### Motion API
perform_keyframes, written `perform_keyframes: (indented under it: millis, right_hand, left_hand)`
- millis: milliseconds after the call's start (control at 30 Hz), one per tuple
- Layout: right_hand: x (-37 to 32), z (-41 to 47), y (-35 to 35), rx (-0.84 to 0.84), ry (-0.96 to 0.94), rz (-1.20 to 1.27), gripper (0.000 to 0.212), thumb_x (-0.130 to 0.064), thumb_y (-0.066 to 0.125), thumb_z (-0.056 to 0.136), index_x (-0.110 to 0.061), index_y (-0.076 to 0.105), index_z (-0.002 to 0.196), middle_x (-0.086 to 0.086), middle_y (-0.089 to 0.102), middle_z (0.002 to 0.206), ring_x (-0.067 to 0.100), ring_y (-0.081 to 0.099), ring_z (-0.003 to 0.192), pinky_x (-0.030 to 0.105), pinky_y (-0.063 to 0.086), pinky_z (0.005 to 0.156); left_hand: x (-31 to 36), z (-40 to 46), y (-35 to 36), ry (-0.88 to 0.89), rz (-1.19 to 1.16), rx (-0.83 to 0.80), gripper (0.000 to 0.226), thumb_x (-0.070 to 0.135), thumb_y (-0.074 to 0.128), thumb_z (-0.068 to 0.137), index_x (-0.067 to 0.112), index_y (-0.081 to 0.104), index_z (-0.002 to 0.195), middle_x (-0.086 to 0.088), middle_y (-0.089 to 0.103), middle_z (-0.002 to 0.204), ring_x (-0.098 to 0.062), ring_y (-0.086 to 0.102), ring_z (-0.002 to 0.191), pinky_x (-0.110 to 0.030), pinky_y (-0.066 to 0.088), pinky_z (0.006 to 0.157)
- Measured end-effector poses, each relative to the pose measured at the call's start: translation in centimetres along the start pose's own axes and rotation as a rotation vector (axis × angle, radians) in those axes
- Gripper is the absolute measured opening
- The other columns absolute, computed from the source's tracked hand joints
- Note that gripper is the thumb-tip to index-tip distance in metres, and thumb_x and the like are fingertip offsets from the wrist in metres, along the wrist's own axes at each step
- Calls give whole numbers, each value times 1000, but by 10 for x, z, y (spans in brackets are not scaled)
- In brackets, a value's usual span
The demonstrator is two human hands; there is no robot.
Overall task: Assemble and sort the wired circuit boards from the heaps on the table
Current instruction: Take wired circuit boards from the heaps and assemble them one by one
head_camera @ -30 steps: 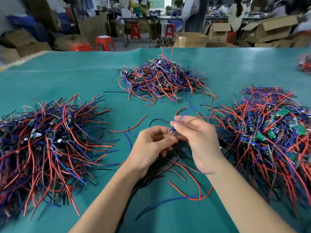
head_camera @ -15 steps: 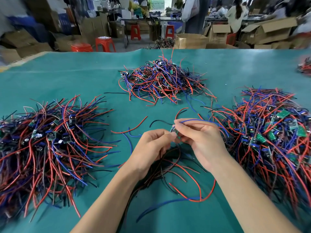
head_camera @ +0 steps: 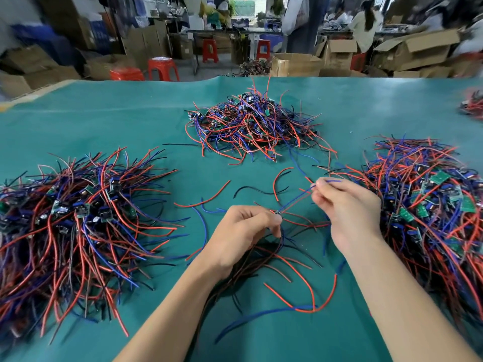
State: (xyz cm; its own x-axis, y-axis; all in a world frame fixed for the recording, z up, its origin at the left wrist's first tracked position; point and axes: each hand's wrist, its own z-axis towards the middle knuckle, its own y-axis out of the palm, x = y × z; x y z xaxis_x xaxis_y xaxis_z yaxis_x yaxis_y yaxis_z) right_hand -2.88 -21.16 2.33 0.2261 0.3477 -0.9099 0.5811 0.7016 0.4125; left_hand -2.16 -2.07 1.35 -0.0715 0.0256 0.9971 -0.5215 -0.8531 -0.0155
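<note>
Nearest, the left hand (head_camera: 245, 231) pinches a tiny circuit board (head_camera: 278, 213) above the teal felt table (head_camera: 104, 121); the right hand (head_camera: 345, 205) pinches its thin blue wire (head_camera: 298, 199); beyond, a tangled far heap (head_camera: 251, 126) of glossy wires

Table (head_camera: 104, 126): heap left (head_camera: 73, 220), heap right (head_camera: 428, 205), heap behind (head_camera: 251, 124).

Cardboard boxes (head_camera: 415, 52); red stools (head_camera: 163, 69); perhaps workbenches behind.
</note>
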Motion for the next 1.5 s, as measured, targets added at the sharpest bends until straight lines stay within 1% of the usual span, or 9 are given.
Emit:
perform_keyframes:
  millis: [133, 200, 400, 633, 1000, 1100, 1233, 1400, 1500]
  right_hand:
    - [1, -1, 5, 134, -67, 149, 23, 11, 64, 92, 7, 60, 114, 12, 67, 88, 27, 70, 80, 27, 61, 77]
    - [2, -8, 9, 125, -88, -15, 20, 6, 67, 92, 2, 63, 112, 7, 66, 85, 22, 67, 71, 25, 60, 67]
    - [14, -30, 19, -555, 79, -497, 16, -26, 78, 87, -10, 78, 90, 6, 69, 77, 14, 56, 63, 25, 35, 41]
    - [8, -28, 16, -447, -122, -484, 15, -19, 81, 84, -15, 77, 71, 0, 60, 62, 13, 48, 60, 22, 37, 49]
    - [-75, 0, -31, 90, -359, -374, 20, -29, 81, 81, -20, 72, 66, -10, 50, 49, 6, 36, 43, 20, 28, 42]
    - [-113, 8, -63, 97, -329, -730, 34, -64, 74, 62, -34, 76, 77, -7, 56, 50, -1, 40, 39, 18, 32, 43]
    - [-148, 22, -81, 46, -229, -1367, 50, -90, 52, 56, -50, 72, 77, -13, 66, 52, 20, 62, 62, 41, 55, 81]
    - [-119, 34, 12, -287, -365, -1359, 14, -54, 67, 73, -42, 74, 76, -10, 72, 60, 8, 67, 57, 26, 48, 62]
    - [-61, 58, 75, -586, -374, -1554, 11, -24, 75, 83, -31, 78, 91, -2, 77, 98, 19, 71, 93, 26, 49, 76]
  left_hand:
    - [-1, 1, -3, -4, -120, 115, 26, 34, 62, 92, 14, 70, 78, 7, 25, 53, -11, 16, 48, -20, 16, 43]
    - [-4, 2, -4, 20, -121, 161, 25, 30, 59, 99, 10, 70, 89, 10, 28, 54, -9, 19, 48, -19, 18, 44]
    - [-5, 0, -1, 108, 16, 78, 28, 19, 50, 104, -1, 65, 93, 17, 48, 52, 2, 36, 45, -12, 30, 45]
    - [-4, 3, -1, 2, 29, 105, 25, 12, 48, 104, 5, 72, 100, 5, 43, 56, -3, 30, 44, -12, 24, 42]
    - [3, -1, 1, 19, 183, -37, 24, 10, 53, 85, 3, 74, 78, 5, 55, 51, -1, 43, 46, -12, 32, 49]
    - [1, 1, 1, 4, 130, -20, 25, 0, 52, 93, 1, 74, 82, 7, 57, 53, 0, 43, 46, -12, 32, 48]
    - [-2, 3, 4, 4, 120, 22, 22, -1, 54, 93, 1, 73, 82, 0, 60, 58, -1, 46, 51, -13, 35, 52]
    - [-2, 3, 5, 2, 113, 32, 19, -4, 55, 93, -4, 71, 85, -8, 63, 67, -2, 51, 55, -12, 38, 54]
    - [-2, 3, 4, -2, 105, 45, 17, -4, 55, 93, -4, 71, 87, -14, 65, 75, -4, 51, 56, -13, 38, 55]
